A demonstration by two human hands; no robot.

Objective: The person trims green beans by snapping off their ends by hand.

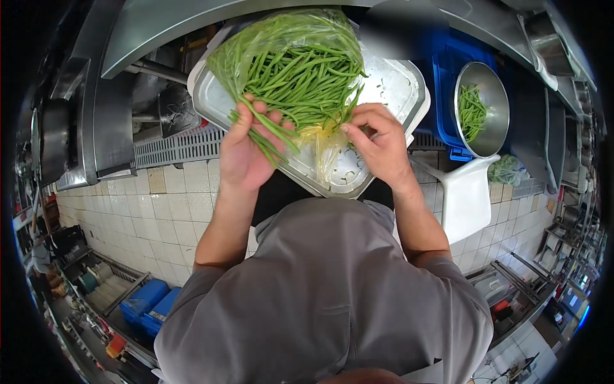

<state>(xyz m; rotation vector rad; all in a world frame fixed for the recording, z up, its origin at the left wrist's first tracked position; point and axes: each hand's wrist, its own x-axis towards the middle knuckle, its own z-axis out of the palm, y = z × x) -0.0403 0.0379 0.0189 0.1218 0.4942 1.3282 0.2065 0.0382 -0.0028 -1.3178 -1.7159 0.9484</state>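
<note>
A clear plastic bag [224, 61] full of green beans [300, 77] lies open on a metal tray [393, 83] in front of me. My left hand [246, 144] is closed around several green beans, which stick out past the fingers to the right. At the bag's lower right edge, my right hand [378, 137] pinches with thumb and forefinger, touching the tip of a green bean. Small trimmed bits are scattered over the tray near both hands. Part of the bag, tinted yellow, hangs down between the hands.
To the right, a steel bowl [499, 121] holding green beans sits in a blue crate [444, 96]. A white plastic chair [465, 198] stands below it on the tiled floor. Another plastic bag [507, 169] with greens lies beside the chair. A steel counter [256, 25] edges the top.
</note>
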